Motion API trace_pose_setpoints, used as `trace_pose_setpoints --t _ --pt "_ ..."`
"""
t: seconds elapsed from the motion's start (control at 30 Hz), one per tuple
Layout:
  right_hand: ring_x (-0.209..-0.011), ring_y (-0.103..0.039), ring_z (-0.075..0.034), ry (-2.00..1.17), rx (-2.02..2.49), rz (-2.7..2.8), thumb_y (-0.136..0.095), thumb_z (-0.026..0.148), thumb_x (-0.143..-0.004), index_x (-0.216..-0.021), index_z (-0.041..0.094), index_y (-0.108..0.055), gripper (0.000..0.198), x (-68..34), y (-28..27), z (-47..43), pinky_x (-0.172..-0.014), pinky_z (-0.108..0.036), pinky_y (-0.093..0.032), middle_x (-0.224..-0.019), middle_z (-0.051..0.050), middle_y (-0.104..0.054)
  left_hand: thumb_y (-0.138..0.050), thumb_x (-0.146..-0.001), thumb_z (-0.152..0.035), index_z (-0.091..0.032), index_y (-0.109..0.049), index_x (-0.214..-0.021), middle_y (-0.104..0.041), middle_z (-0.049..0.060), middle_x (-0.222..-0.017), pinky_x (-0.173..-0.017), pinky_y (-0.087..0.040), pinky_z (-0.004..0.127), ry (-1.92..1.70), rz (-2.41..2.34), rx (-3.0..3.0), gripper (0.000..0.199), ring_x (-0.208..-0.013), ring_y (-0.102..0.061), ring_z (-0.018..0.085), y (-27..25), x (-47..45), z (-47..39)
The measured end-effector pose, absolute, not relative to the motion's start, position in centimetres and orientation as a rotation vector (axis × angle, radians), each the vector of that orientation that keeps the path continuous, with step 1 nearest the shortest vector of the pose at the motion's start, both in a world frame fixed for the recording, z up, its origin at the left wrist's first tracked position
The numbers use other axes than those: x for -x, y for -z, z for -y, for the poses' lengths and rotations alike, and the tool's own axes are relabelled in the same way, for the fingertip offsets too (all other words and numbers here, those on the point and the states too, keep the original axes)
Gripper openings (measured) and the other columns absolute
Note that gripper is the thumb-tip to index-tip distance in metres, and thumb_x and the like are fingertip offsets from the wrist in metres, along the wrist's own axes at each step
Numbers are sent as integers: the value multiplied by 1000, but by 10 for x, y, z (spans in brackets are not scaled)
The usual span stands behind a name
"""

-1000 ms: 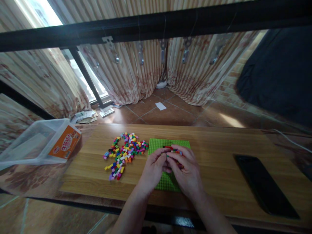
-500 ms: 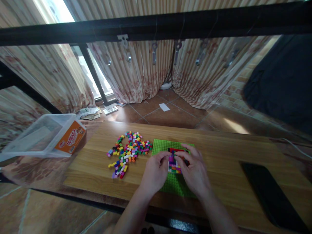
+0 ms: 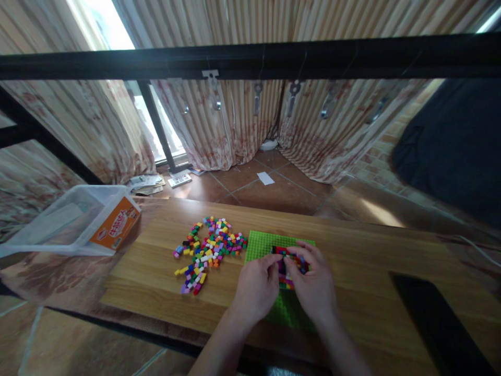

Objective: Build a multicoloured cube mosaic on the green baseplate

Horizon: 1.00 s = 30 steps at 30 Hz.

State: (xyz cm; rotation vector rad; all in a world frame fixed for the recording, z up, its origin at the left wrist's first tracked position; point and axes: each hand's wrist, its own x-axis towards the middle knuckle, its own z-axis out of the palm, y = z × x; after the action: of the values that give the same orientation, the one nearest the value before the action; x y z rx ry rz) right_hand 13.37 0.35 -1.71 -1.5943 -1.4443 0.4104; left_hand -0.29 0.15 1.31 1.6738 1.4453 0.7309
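A green studded baseplate [image 3: 260,241] lies on the wooden tabletop in front of me. On it sits a block of assembled toy bricks [image 3: 282,250] in red, black, purple and other colours, partly covered by my fingers. My left hand [image 3: 256,287] reaches over the baseplate's left side, thumb and forefinger closed together at the block. From the right, my right hand [image 3: 315,279] bends over the same block, its thumb and fingers closed close to the left fingertips. Whatever small piece is between the fingertips is hidden.
Loose coloured bricks [image 3: 213,253] are scattered left of the baseplate. A clear plastic bin [image 3: 84,243] with an orange label stands at the far left. A dark flat slab [image 3: 434,318] lies at the right. A black bar [image 3: 250,62] with hanging clips crosses above the table.
The view has tilted slightly, so everything sits lower. Both hands have shifted a little rightward across the brick block, fingertips still together.
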Motion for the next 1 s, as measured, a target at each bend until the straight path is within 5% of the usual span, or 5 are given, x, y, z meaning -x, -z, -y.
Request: trace_pose_setpoints --t 0.2,1.0 --pt "-112 -59 -29 -550 1611 1374 -58 44 -81 -106 17 -69 38 -139 21 -6 -102 -51 -43 -118 -14 -64 -41 -94 -22 -22 -72 -119 -77 7 -107 -82 -56 29 -745 -1447 -1706 40 -90 -73 21 -12 3 -1" --pt "-87 -69 -26 -823 1744 1212 -62 48 -71 -102 21 -73 43 -141 25 -16 -81 -43 -54 -97 -9 -73 -40 -96 -23 -27 -72 -114 -77 4 -101 -77 -55 26 -709 -1491 -1856 37 -84 -72 18 -12 2 6"
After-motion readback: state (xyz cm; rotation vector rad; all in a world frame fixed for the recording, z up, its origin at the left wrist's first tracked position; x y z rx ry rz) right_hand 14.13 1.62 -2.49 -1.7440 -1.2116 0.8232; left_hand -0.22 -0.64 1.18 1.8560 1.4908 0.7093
